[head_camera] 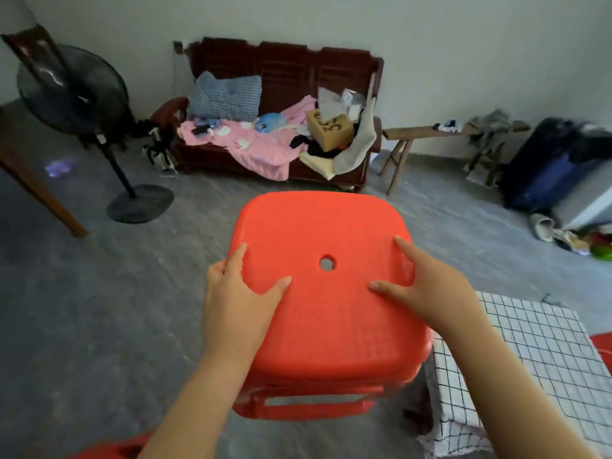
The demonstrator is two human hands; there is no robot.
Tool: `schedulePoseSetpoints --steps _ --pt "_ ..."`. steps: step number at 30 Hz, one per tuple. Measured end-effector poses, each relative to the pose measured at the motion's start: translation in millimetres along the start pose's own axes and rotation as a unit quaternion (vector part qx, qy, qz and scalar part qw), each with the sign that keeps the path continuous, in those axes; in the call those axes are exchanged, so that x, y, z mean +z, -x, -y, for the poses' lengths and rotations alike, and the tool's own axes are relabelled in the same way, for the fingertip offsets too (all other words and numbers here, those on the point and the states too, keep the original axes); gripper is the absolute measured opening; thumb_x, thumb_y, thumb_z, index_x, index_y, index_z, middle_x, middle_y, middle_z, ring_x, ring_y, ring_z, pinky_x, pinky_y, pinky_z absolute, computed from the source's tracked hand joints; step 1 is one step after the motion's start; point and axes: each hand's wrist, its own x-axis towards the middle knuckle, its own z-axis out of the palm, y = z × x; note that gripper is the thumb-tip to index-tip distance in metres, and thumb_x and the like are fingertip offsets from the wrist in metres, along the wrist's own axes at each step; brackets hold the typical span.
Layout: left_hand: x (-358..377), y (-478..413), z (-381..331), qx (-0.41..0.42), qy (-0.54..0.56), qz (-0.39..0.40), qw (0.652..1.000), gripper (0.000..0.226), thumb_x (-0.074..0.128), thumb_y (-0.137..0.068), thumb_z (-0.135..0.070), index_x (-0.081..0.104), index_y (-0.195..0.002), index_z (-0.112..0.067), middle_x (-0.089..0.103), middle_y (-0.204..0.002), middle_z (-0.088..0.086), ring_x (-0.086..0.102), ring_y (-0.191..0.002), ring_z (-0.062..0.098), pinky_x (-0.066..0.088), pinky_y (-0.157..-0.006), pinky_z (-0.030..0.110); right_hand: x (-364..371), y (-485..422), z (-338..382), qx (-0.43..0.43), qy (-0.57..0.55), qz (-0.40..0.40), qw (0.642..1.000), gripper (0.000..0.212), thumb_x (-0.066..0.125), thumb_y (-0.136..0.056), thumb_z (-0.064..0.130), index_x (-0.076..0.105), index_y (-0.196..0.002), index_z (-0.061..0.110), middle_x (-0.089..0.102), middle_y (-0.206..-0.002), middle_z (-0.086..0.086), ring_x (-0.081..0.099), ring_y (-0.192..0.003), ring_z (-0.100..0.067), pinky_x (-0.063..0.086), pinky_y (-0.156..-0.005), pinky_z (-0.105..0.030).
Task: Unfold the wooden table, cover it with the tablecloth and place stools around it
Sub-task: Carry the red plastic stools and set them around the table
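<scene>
Both hands grip the red plastic stool (326, 293) by its seat: the left hand (236, 298) clasps the left edge, thumb flat on top, and the right hand (427, 289) clasps the right edge likewise. The stool is just left of the checked tablecloth (530, 352), whose near corner it overlaps.

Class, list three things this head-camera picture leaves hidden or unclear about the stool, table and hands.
1. Red stool: legs hidden beneath its own seat.
2. Table under the checked tablecloth: cut off by the right edge.
3. Left hand and right hand: fingers curl past the seat's sides, unseen.
</scene>
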Motion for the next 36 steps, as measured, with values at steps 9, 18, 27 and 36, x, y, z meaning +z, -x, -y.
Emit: schedulePoseSetpoints --steps 9,18,27,36 --pt "131 -146 -71 0.090 -0.013 0.140 0.986 0.082 0.077 -0.068 -0.046 0.042 -0.140 -0.025 0.044 -0.130 0.008 0.048 -0.121 0.024 0.034 -0.104 0.032 -30 -121 -60 0.143 -0.016 -0.042 0.989 0.095 0.065 -0.072 0.065 0.020 -0.149 0.034 0.054 -0.137 -0.006 0.053 -0.122 -0.027 0.041 -0.094 -0.033" --pt "280 -266 -176 0.131 -0.023 0.189 0.973 0.085 0.076 -0.071 -0.045 0.038 -0.143 -0.021 0.044 -0.135 0.010 0.042 -0.126 0.023 0.030 -0.106 0.031 -85 -280 -146 0.200 -0.028 -0.072 0.977 0.092 0.061 -0.072 0.069 0.020 -0.148 0.038 0.054 -0.136 -0.004 0.054 -0.120 -0.028 0.043 -0.090 -0.034" --pt "439 -366 -301 0.250 -0.041 0.252 0.934 0.092 0.073 -0.072 -0.053 0.030 -0.147 -0.022 0.039 -0.140 0.008 0.040 -0.128 0.023 0.034 -0.104 0.037 -135 -398 -252 0.275 -0.137 -0.157 0.938 0.088 0.065 -0.074 0.064 0.023 -0.147 0.039 0.052 -0.139 0.001 0.050 -0.125 -0.023 0.042 -0.092 -0.032" --pt "682 -425 -405 0.360 -0.064 0.427 0.827 0.092 0.078 -0.070 -0.042 0.031 -0.146 -0.019 0.038 -0.142 0.009 0.038 -0.131 0.023 0.029 -0.108 0.035 -123 -494 -382 0.434 -0.239 -0.244 0.834 0.091 0.071 -0.076 0.050 0.019 -0.150 0.036 0.049 -0.141 0.001 0.051 -0.124 -0.021 0.041 -0.093 -0.030"
